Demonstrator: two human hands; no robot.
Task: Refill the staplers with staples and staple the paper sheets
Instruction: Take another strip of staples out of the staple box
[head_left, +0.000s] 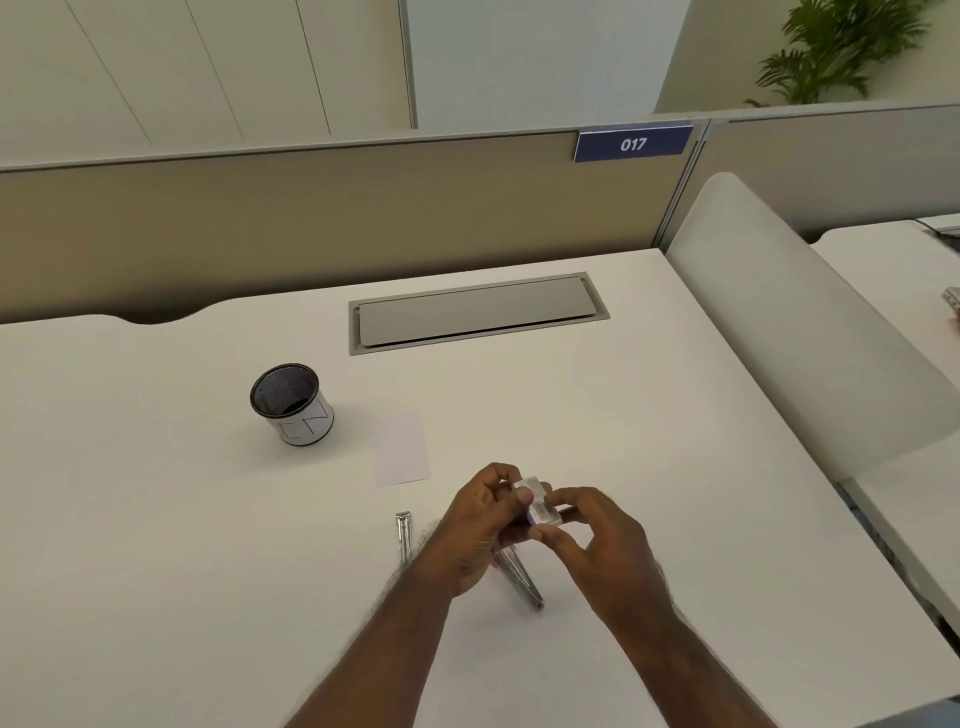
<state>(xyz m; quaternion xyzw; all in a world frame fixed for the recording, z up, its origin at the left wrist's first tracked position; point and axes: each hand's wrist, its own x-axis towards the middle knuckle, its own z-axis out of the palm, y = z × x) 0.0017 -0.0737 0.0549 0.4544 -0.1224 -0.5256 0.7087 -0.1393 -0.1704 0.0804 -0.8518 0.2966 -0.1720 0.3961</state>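
Note:
A small silver staple box (540, 503) is held above the white desk between both hands. My left hand (480, 525) grips its left end with thumb and fingers. My right hand (597, 540) pinches its right side. Below the hands lies an opened metal stapler: one arm (403, 535) lies flat to the left, the other arm (522, 577) shows between my wrists, and the part joining them is hidden. A small stack of white paper sheets (401, 449) lies flat just beyond the hands.
A black mesh pen cup (291, 402) with a white paper label stands at the left. A grey cable hatch (478, 312) is set into the desk at the back. A white divider panel (789, 322) borders the desk's right side, with a beige partition behind.

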